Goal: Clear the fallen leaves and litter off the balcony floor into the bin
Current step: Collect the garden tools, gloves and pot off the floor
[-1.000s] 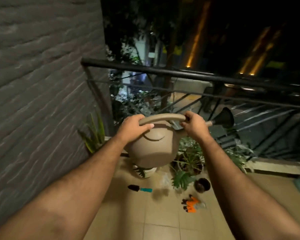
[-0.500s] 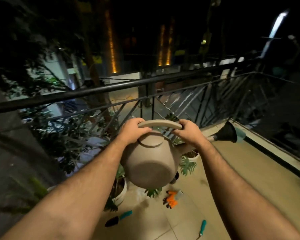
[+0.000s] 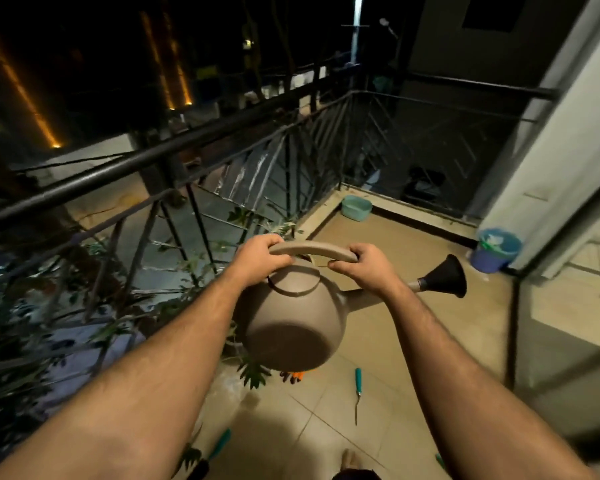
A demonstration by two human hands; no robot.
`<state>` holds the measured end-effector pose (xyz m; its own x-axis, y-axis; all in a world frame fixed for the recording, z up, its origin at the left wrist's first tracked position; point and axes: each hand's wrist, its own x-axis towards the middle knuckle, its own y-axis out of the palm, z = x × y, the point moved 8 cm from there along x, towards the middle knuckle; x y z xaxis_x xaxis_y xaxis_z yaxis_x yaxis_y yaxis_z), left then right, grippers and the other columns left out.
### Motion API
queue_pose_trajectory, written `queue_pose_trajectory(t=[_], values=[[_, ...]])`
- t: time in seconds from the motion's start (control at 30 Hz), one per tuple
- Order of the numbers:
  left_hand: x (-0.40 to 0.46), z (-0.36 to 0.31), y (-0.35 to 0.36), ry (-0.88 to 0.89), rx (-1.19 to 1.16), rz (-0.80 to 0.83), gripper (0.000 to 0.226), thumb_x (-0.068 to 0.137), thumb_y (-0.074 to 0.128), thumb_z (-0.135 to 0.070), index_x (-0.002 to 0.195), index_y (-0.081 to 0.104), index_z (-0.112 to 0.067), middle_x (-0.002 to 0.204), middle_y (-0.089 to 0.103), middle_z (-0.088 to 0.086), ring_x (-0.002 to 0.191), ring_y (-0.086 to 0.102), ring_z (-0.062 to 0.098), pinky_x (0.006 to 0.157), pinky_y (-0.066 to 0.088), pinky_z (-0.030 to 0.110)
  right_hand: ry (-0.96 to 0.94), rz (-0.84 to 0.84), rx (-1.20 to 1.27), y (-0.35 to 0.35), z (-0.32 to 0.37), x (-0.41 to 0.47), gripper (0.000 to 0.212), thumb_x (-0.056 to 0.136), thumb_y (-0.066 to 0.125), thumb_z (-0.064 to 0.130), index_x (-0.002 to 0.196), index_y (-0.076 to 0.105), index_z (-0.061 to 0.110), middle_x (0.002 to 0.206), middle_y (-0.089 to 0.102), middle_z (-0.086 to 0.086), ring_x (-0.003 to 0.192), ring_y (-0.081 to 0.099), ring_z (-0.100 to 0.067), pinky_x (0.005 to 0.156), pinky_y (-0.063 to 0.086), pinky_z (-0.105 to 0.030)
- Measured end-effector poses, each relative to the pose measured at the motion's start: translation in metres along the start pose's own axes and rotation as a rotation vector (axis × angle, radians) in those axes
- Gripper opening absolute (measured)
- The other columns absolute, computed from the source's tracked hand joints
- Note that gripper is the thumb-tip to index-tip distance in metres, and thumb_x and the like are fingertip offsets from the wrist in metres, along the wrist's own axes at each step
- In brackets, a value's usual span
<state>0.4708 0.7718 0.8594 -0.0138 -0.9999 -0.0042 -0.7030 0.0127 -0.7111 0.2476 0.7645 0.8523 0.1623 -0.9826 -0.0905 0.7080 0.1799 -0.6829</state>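
A round beige watering can (image 3: 295,323) with a black rose on its spout hangs in mid-air over the tiled balcony floor (image 3: 413,341). My left hand (image 3: 260,261) grips the left end of its arched handle. My right hand (image 3: 361,268) grips the right end. The spout points right. A blue bin (image 3: 496,251) with a light liner stands on the floor at the far right, beside the white wall. A green fallen leaf (image 3: 255,374) lies on the tiles just under the can.
A dark metal railing (image 3: 146,164) runs along the left and far sides, with foliage beyond it. A teal tub (image 3: 355,207) sits in the far corner. A teal-handled tool (image 3: 357,393) and orange gloves (image 3: 297,375) lie on the tiles. My bare foot (image 3: 349,459) shows at the bottom.
The view has swung right, from the grey wall and potted plants to the far corner with the tub and bin. Both hands keep hold of the can's handle.
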Motion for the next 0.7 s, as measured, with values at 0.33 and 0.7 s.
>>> queue_pose_trajectory(t=[0.33, 0.7], values=[[0.101, -0.073, 0.084, 0.082, -0.093, 0.137, 0.02, 0.074, 0.082, -0.038, 0.086, 0.071, -0.026, 0.078, 0.07, -0.008, 0.079, 0.066, 0.011, 0.075, 0.055, 0.034, 0.174, -0.096, 0.119, -0.082, -0.093, 0.051, 0.022, 0.08, 0.078, 0.04, 0.09, 0.07, 0.022, 0.085, 0.07, -0.002, 0.082, 0.066, -0.017, 0.073, 0.056, -0.037], [0.254, -0.166, 0.173, 0.055, -0.176, 0.117, 0.02, 0.075, 0.083, -0.033, 0.088, 0.068, -0.029, 0.087, 0.071, -0.005, 0.086, 0.066, 0.014, 0.081, 0.055, 0.039, 0.192, -0.173, 0.145, -0.222, -0.187, 0.156, 0.019, 0.082, 0.078, 0.035, 0.085, 0.068, 0.019, 0.081, 0.068, -0.002, 0.075, 0.065, -0.013, 0.047, 0.045, -0.019]])
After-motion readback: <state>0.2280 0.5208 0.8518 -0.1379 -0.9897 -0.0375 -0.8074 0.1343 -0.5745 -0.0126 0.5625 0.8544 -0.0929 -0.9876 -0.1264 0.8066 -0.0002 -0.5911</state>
